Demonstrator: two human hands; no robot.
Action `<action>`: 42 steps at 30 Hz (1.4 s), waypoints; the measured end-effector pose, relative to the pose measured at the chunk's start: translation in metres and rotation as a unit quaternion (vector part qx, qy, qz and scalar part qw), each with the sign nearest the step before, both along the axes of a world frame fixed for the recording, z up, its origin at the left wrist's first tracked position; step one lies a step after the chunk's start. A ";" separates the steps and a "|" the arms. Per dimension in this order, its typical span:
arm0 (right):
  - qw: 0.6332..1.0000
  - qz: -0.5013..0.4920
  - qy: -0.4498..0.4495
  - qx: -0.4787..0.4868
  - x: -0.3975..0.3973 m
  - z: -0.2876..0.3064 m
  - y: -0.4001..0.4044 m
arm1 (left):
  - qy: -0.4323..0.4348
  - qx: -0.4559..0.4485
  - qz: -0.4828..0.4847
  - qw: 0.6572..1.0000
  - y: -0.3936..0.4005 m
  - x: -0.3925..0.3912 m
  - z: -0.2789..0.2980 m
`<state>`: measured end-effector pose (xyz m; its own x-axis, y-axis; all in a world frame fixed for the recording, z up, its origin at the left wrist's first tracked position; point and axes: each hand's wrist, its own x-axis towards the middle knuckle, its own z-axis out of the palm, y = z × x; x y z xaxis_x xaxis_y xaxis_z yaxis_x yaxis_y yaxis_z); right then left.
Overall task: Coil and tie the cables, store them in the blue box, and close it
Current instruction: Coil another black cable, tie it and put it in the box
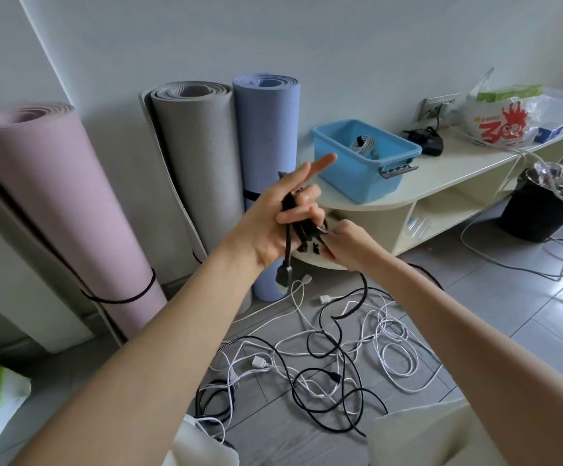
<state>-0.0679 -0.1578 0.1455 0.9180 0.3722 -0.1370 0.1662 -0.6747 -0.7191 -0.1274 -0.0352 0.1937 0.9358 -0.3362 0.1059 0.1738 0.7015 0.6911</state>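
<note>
Grey floor tiles (475, 297) are strewn with tangled black and white cables (327, 358) at six o'clock. At centre, a black cable bundle (290, 210) is gripped by the left hand (273, 223), index finger extended, while its loops are pinched by the right hand (343, 243). At one o'clock, the open blue box (347, 173) is seen on the cream table (458, 169), with one coiled grey cable (364, 146) inside. Further right, a plastic bag (498, 119) printed with a red "3" is seen.
</note>
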 end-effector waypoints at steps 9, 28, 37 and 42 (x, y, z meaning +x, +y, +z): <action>0.984 0.166 0.019 -0.063 -0.017 0.003 0.006 | 0.095 -0.032 0.412 0.906 0.038 0.014 -0.007; 0.984 0.149 -0.007 0.099 -0.006 0.036 -0.041 | 0.031 0.493 -0.210 0.844 0.005 -0.017 -0.022; 0.929 0.220 0.181 0.237 -0.015 0.023 -0.027 | -0.026 0.245 -0.341 0.907 0.010 -0.009 -0.017; 0.957 0.070 0.073 0.272 -0.018 0.028 -0.017 | 0.029 0.307 -0.056 0.949 0.007 -0.007 -0.018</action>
<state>-0.0857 -0.1745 0.1736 0.8400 0.5424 -0.0110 0.0985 -0.1723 -0.9801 -0.1341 -0.0280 0.1761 0.8883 -0.4162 -0.1941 0.2749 0.1433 0.9507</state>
